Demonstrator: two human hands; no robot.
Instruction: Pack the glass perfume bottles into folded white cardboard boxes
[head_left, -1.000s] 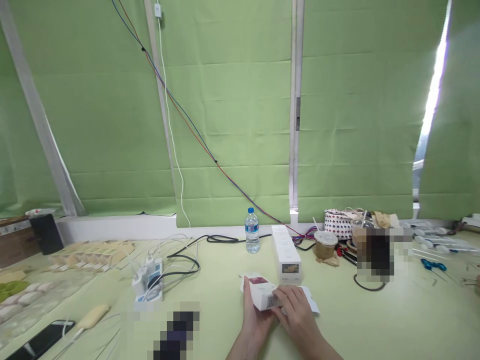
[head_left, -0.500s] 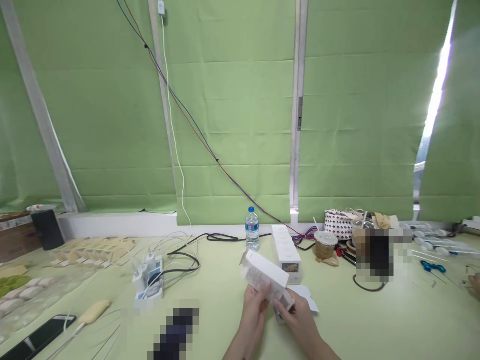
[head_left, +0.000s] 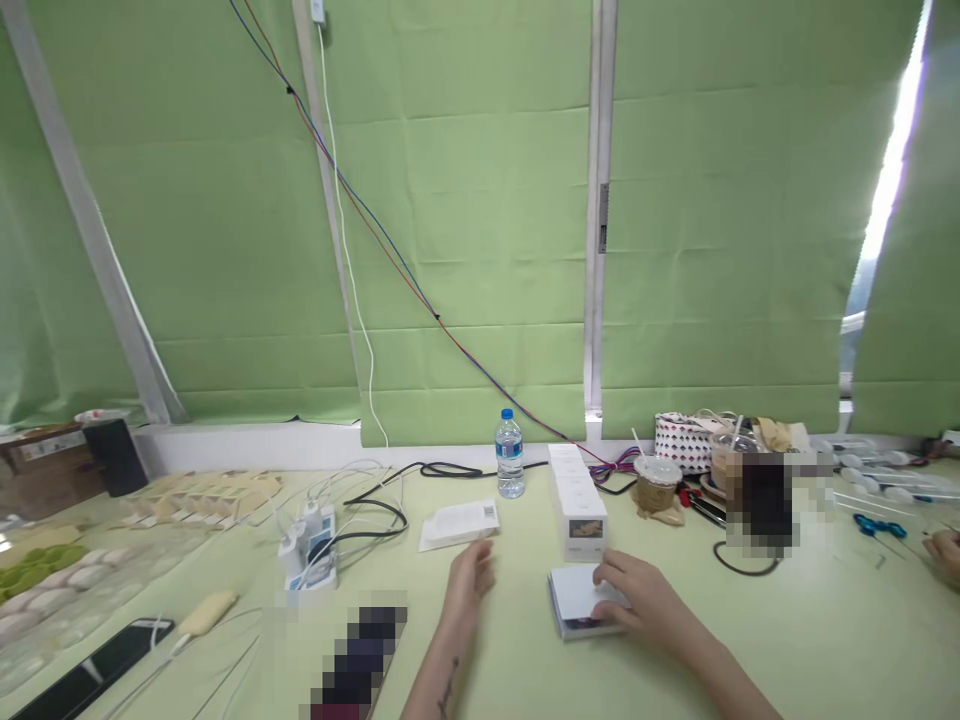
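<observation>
My right hand [head_left: 634,600] reaches over a stack of flat white cartons [head_left: 574,590], thumb and fingers apart and touching its top. It has not closed round any of them. My left hand [head_left: 471,580] is off to the left with loosely bent fingers and nothing visible in it. Just beyond its fingertips, a flattened white carton [head_left: 457,524] with a printed label lies on the table. Behind the stack stands a row of white boxes [head_left: 576,500], the nearest showing a small picture on its front.
A water bottle [head_left: 510,455] stands behind. Left are a power strip [head_left: 309,550] with cables, a phone [head_left: 97,665] and a blurred dark item [head_left: 360,660]. Rightward are an iced drink cup [head_left: 657,483], scissors [head_left: 879,527] and another person's hand [head_left: 945,550] at the edge.
The white carton held in both hands has been let go and now lies flat at the left. My hands have moved apart, the right one to the stack.
</observation>
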